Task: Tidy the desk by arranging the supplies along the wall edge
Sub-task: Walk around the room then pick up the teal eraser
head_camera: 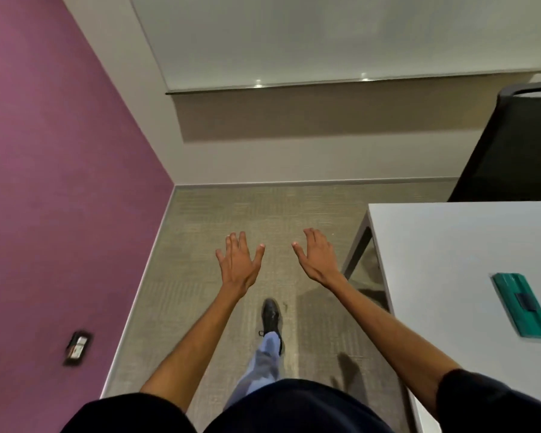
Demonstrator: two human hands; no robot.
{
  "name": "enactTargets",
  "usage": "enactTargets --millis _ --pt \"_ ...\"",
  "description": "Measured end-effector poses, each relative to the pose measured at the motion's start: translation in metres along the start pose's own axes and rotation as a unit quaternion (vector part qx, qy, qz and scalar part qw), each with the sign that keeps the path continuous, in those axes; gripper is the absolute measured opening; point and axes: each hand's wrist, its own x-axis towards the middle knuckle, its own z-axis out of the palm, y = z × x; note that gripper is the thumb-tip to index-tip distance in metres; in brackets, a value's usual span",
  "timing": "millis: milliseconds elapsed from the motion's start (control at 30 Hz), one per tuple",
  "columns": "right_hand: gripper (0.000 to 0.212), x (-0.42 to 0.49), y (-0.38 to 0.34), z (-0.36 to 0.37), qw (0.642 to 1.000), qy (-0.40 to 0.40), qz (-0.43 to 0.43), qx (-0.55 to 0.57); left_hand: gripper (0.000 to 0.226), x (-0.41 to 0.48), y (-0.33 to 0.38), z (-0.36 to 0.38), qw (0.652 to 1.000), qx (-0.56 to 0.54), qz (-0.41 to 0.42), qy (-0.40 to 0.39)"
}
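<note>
A white desk (444, 245) fills the right side of the view. On it, near the right edge, lies a flat green whiteboard eraser (521, 304) with a dark strip across its middle. My left hand (238, 263) and my right hand (316, 257) are both stretched out over the carpet, to the left of the desk's corner, with fingers spread and nothing in them. The right hand hangs just left of the desk leg, apart from the desk top.
A purple wall (60, 182) with a small wall socket (78, 347) runs along the left. A whiteboard (325, 35) with a tray hangs on the far wall. A black chair (512, 145) stands behind the desk. My shoe (270, 315) steps on the carpet.
</note>
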Motion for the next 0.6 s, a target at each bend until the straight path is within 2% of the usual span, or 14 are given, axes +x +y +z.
enactTargets --millis 200,333,600 --pt "0.057 0.113 0.019 -0.023 0.997 0.044 0.058 0.019 0.073 0.148 0.044 -0.005 0.998 -0.003 0.052 -0.023" --pt "0.058 0.176 0.043 -0.051 0.99 0.083 0.109 0.037 0.074 0.233 0.091 -0.008 0.991 0.011 0.127 -0.037" --pt "0.058 0.218 0.111 -0.109 0.949 0.185 0.243 0.076 0.074 0.308 0.199 0.02 0.953 0.034 0.272 -0.129"
